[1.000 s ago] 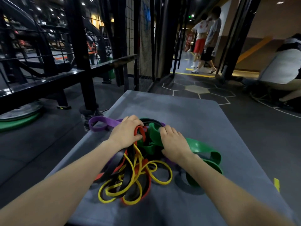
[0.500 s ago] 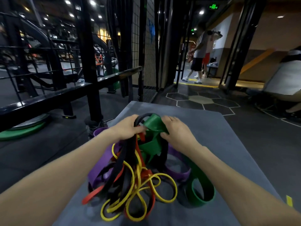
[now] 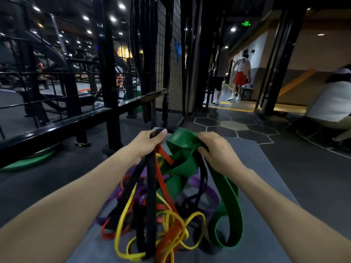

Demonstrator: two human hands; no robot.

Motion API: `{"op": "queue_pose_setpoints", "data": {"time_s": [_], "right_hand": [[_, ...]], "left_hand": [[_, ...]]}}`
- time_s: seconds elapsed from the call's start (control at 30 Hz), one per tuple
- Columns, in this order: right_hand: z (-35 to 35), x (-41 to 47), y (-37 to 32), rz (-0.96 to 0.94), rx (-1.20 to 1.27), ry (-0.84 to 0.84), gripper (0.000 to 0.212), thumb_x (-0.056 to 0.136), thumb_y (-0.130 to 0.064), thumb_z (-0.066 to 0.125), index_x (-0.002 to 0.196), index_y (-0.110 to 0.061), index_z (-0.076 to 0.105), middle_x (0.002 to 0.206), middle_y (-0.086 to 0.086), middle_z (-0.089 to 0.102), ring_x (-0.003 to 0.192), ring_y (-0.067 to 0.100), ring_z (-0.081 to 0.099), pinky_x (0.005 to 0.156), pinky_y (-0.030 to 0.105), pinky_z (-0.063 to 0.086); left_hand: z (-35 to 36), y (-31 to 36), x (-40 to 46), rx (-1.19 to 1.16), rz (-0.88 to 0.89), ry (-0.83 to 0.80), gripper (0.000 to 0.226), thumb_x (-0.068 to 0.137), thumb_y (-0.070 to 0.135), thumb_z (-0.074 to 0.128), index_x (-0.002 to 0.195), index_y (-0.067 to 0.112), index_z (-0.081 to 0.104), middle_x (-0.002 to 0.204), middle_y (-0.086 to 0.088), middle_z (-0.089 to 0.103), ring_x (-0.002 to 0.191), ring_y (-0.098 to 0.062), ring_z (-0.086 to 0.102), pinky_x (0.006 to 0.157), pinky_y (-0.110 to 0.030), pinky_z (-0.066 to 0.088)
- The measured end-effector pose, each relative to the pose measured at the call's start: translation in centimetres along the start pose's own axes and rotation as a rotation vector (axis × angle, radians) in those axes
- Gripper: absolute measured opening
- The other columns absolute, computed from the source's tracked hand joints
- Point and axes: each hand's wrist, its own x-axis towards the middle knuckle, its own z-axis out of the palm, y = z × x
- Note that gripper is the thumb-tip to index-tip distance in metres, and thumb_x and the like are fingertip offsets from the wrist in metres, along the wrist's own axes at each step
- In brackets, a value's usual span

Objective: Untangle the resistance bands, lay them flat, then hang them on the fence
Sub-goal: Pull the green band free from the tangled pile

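1. A black metal fence [image 3: 106, 76] of posts, rails and wire mesh is filling the view from nine o'clock round to twelve, standing just beyond the far left edge of the mat.
2. A grey mat [image 3: 269, 186] is lying on the dark floor and spreading from the centre down to six o'clock, carrying the lower part of the pile.
3. A tangle of resistance bands [image 3: 161, 211] is hanging from both hands at the centre, its lower loops resting on the mat toward six o'clock.
4. A wide green band [image 3: 226, 215] is running from the right hand down to five o'clock, where its loop is standing on the mat.
5. A black band [image 3: 151, 196] is dropping straight from the left hand toward six o'clock, crossing an orange-red band [image 3: 161, 179].
6. Thin yellow bands [image 3: 167, 223] are looping through the bottom of the pile, and purple bands [image 3: 207, 188] are showing behind them.
7. The left hand [image 3: 147, 143], at eleven o'clock of the pile, is closing its fingers round the top of the black band.
8. The right hand [image 3: 216, 150], at one o'clock of the pile, is clamping on the bunched upper end of the green band.
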Motion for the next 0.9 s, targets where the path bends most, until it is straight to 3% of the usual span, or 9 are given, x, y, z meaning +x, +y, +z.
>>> {"op": "queue_pose_setpoints", "data": {"time_s": [0.2,0.3,0.37,0.47,0.6,0.7,0.77,0.83,0.9], "right_hand": [[-1.4,0.4,0.1,0.058,0.117,0.153,0.029,0.084,-0.004,0.057,0.112,-0.008,0.06,0.107,0.01,0.065,0.104,0.03,0.056,0.082,0.042,0.047],[-2.3,-0.3,2.7,0.259,0.136,0.257,0.024,0.083,-0.005,0.057,0.106,-0.011,0.062,0.1,0.01,0.068,0.096,0.03,0.06,0.077,0.04,0.049],[-2.3,-1.0,4.1,0.348,0.115,0.253,0.017,0.085,-0.007,0.056,0.101,-0.009,0.061,0.09,0.009,0.065,0.087,0.03,0.058,0.069,0.038,0.046],[-2.1,-2.2,5.5,0.477,0.134,0.283,0.004,0.087,-0.007,0.054,0.09,-0.005,0.057,0.077,0.006,0.054,0.073,0.026,0.049,0.06,0.033,0.035],[-0.6,-4.1,6.7,0.537,0.088,0.121,0.007,0.088,-0.007,0.053,0.094,-0.006,0.056,0.085,0.01,0.063,0.079,0.03,0.058,0.065,0.039,0.05],[1.3,-6.1,6.8,0.533,0.062,-0.009,0.01,0.088,-0.008,0.053,0.097,-0.009,0.056,0.091,0.009,0.064,0.083,0.029,0.06,0.068,0.041,0.053],[1.6,-6.7,7.1,0.55,0.085,0.017,0.008,0.088,-0.009,0.054,0.096,-0.01,0.056,0.09,0.008,0.064,0.082,0.029,0.06,0.067,0.041,0.052],[1.1,-6.8,7.5,0.564,0.084,0.052,0.003,0.089,-0.009,0.054,0.09,-0.012,0.054,0.084,0.007,0.062,0.078,0.029,0.06,0.064,0.04,0.052],[0.5,-6.6,7.9,0.571,0.076,0.082,0.003,0.089,-0.01,0.054,0.092,-0.011,0.053,0.081,0.005,0.061,0.073,0.028,0.059,0.063,0.04,0.052]], "left_hand": [[0.0,-0.6,1.3,0.043,-0.101,0.322,0.045,0.092,0.045,0.051,0.068,0.006,0.054,0.063,-0.008,0.05,0.063,-0.024,0.049,0.055,-0.031,0.035],[-2.0,-2.0,2.2,0.084,-0.099,0.506,0.05,0.091,0.043,0.052,0.085,-0.005,0.065,0.09,-0.024,0.065,0.087,-0.035,0.062,0.077,-0.037,0.047],[-3.3,-2.8,2.8,0.131,-0.128,0.568,0.055,0.092,0.044,0.051,0.098,-0.009,0.065,0.104,-0.028,0.065,0.1,-0.04,0.061,0.088,-0.04,0.047],[-4.8,-4.2,2.9,0.199,-0.217,0.549,0.058,0.091,0.046,0.05,0.103,-0.009,0.063,0.11,-0.028,0.063,0.104,-0.041,0.059,0.092,-0.042,0.047],[-4.0,-6.6,1.1,0.343,-0.221,0.335,0.05,0.09,0.041,0.056,0.104,-0.006,0.06,0.106,-0.021,0.064,0.104,-0.035,0.059,0.087,-0.036,0.045],[-1.8,-7.7,0.2,0.448,-0.167,0.124,0.044,0.087,0.038,0.061,0.111,0.001,0.063,0.111,-0.017,0.066,0.107,-0.03,0.06,0.089,-0.033,0.044],[-0.6,-7.9,0.2,0.679,-0.196,0.031,0.06,0.083,0.048,0.061,0.123,0.003,0.056,0.126,-0.019,0.057,0.117,-0.03,0.053,0.098,-0.033,0.042],[0.6,-7.4,-0.3,0.893,-0.192,0.066,0.075,0.08,0.056,0.06,0.131,0.003,0.044,0.138,-0.021,0.038,0.128,-0.036,0.038,0.105,-0.039,0.036],[2.0,-6.5,-1.1,0.919,-0.045,0.112,0.074,0.08,0.053,0.062,0.133,0.007,0.038,0.138,-0.017,0.029,0.129,-0.038,0.031,0.106,-0.044,0.032]]}}
